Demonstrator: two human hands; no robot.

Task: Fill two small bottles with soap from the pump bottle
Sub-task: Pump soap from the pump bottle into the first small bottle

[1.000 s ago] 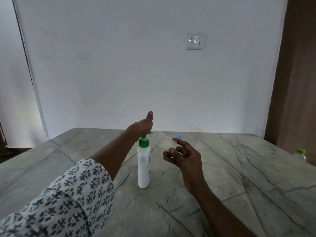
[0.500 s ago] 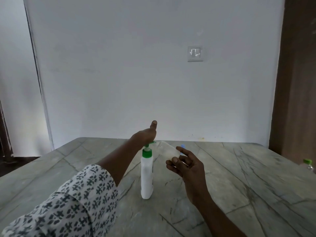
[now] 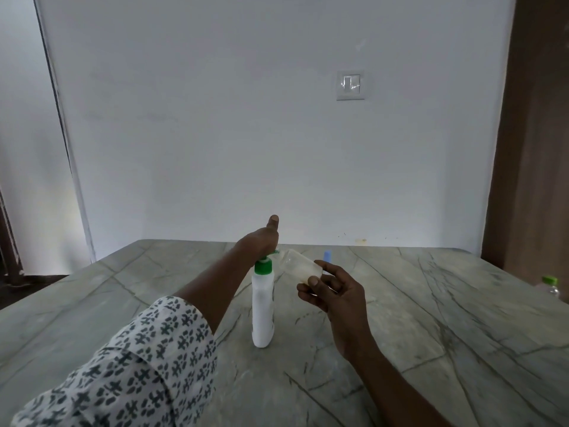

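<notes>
As you reach across the marble-patterned table, this is the lot, nearest first.

- Patterned sleeve: covers your left forearm, low left.
- Pump bottle: white, opaque, green collar and pump. It stands upright on the table between your two arms. Its fill level cannot be read through the wall.
- Right hand: fingers and thumb pinch the base end of the small bottle.
- Small bottle: clear and uncapped, held off the table and tilted with its mouth up against the pump's nozzle. There is a pale cream tint at the end near your fingers, most likely a first measure of soap, far from full.
- Left hand: rests on top of the pump head, thumb raised, gripping nothing that shows.
- Blue item: small, on the table just behind the small bottle. It may be a cap, but it is too small to tell.
- Green-capped clear bottle: at the far right table edge, well apart. Whether it is the second one to fill cannot be told, nor its contents.
- Wall switch: on the far wall.

Step in hand, as judged: pumping soap into the first bottle — early in the task. The next move calls for a steady downward press while you keep the mouth snug at the nozzle — a slip would put soap on the table.
</notes>
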